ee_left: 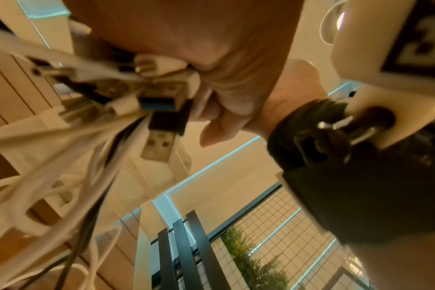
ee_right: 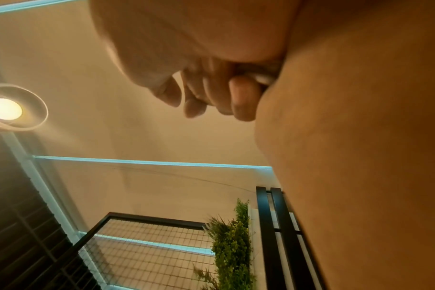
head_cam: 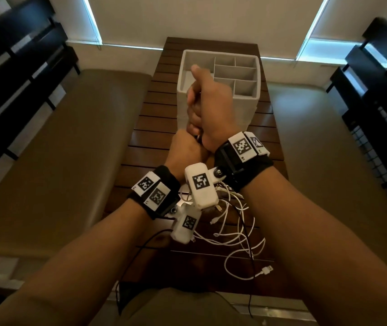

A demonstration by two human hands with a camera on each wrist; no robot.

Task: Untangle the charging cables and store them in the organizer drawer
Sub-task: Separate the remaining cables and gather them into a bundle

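Both hands are raised in front of the white compartmented organizer (head_cam: pixel 246 64) on the slatted wooden table (head_cam: pixel 154 118). My right hand (head_cam: pixel 207 102) is a fist with its thumb up, stacked just above my left hand (head_cam: pixel 185 149). Both grip the top of the tangled charging cables (head_cam: pixel 234 222), which hang as white and black loops below my wrists onto the table. A white USB plug (head_cam: pixel 267 269) lies at the near edge. In the left wrist view, several plugs and cords (ee_left: pixel 142 102) bunch under my left hand (ee_left: pixel 186 39). In the right wrist view, curled fingers (ee_right: pixel 241 98) pinch a white cord (ee_right: pixel 263 79).
Beige padded benches (head_cam: pixel 58 161) (head_cam: pixel 328 142) flank the narrow table. Dark slatted frames (head_cam: pixel 11 67) stand at the left and a black mesh rack (head_cam: pixel 380 114) at the right. A thin black cable (head_cam: pixel 140 250) trails off the table's near edge toward me.
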